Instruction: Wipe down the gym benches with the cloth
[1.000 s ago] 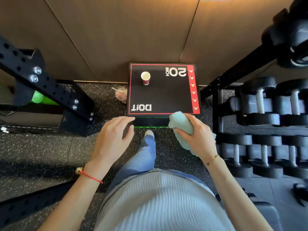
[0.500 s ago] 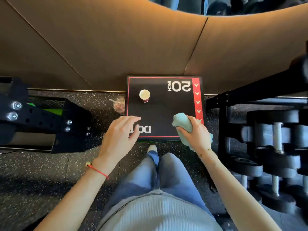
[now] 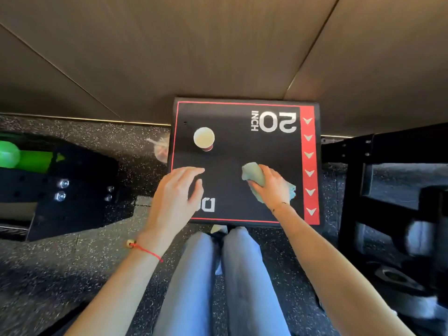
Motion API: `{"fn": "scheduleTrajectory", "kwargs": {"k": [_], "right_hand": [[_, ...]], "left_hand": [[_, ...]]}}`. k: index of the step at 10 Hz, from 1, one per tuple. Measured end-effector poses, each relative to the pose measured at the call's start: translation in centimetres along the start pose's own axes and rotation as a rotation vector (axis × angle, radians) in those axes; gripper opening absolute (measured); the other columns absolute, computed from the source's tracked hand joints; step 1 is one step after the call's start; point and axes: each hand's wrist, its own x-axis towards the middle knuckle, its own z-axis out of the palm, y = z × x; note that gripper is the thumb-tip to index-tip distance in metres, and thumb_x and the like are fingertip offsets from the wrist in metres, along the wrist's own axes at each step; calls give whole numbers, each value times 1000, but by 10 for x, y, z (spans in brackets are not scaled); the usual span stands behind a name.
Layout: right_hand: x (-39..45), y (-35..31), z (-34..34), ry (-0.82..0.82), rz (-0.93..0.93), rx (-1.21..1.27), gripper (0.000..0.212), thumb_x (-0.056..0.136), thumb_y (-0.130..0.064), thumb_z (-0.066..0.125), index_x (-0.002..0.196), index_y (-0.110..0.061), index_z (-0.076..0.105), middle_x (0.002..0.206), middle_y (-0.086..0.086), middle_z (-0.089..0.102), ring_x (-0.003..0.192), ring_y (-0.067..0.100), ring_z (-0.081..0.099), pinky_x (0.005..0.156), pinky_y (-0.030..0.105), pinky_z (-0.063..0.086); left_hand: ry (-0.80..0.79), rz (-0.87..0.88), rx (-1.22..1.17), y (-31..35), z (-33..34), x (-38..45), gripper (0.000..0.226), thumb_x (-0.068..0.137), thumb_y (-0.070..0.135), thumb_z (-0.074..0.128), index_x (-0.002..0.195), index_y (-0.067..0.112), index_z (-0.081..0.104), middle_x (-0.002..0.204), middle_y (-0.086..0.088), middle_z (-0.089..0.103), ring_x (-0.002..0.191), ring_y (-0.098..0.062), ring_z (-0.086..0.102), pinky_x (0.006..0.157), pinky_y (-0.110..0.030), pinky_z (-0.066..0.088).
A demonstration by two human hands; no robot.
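Currently the right hand (image 3: 271, 187) grips a bunched pale teal microfibre cloth (image 3: 254, 175), fingers curled over the wad, a loose tail sticking out toward the red arrow strip. Cloth sits over the right-centre of the black padded plyo box with red border and "20 INCH" print (image 3: 242, 154); can't tell if it's pressed down or just above the surface. Left hand (image 3: 177, 195) is spread, fingers relaxed and holding nothing, over the box's near-left part, fingertips pointing at the cup; contact with the top not clear.

Handling, my read:
- Cloth is soft, light, no stiffness. A balled grip gives a small contact patch; flattening it under the palm would cover more per pass. The loose tail may drag or fold under.
- Box top looks like smooth vinyl over foam: slight give, low friction, cloth should slide easily. Box looks bulky enough to stay put under wiping pressure.
- White-rimmed red paper cup (image 3: 204, 139) stands upright on the far-left area, well apart from the cloth, near the left fingertips. Light and tippy; contents unknown. Take it round the body and lift it off before wiping that zone.

Wiping looks barely started; black rack frame (image 3: 388, 151) sits just beside the box's right edge.
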Motion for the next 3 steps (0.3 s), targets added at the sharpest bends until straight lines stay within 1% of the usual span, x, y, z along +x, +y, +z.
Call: {"fn": "scheduleTrajectory", "kwargs": {"k": [1, 2, 3], "right_hand": [[18, 16, 30, -51, 12, -32, 55, 88, -49, 62, 133, -21, 48, 124, 3, 62, 110, 25, 58, 81, 34, 48], [23, 28, 39, -115, 29, -35, 63, 89, -45, 64, 142, -19, 42, 136, 6, 56, 122, 28, 53, 97, 38, 45], [12, 24, 24, -102, 11, -56, 55, 93, -39, 59, 141, -16, 45, 139, 7, 54, 123, 28, 52, 101, 38, 43]], "left_hand": [[-9, -30, -1, -18, 24, 2, 25, 90, 10, 60, 114, 10, 67, 111, -2, 68, 104, -18, 63, 96, -30, 47], [-6, -10, 22, -24, 27, -3, 25, 89, 9, 62, 113, 11, 67, 110, -1, 69, 103, -17, 63, 96, -25, 42], [-2, -30, 29, -18, 7, -14, 24, 88, 7, 63, 112, 9, 68, 110, -2, 69, 103, -20, 64, 96, -30, 46]]}}
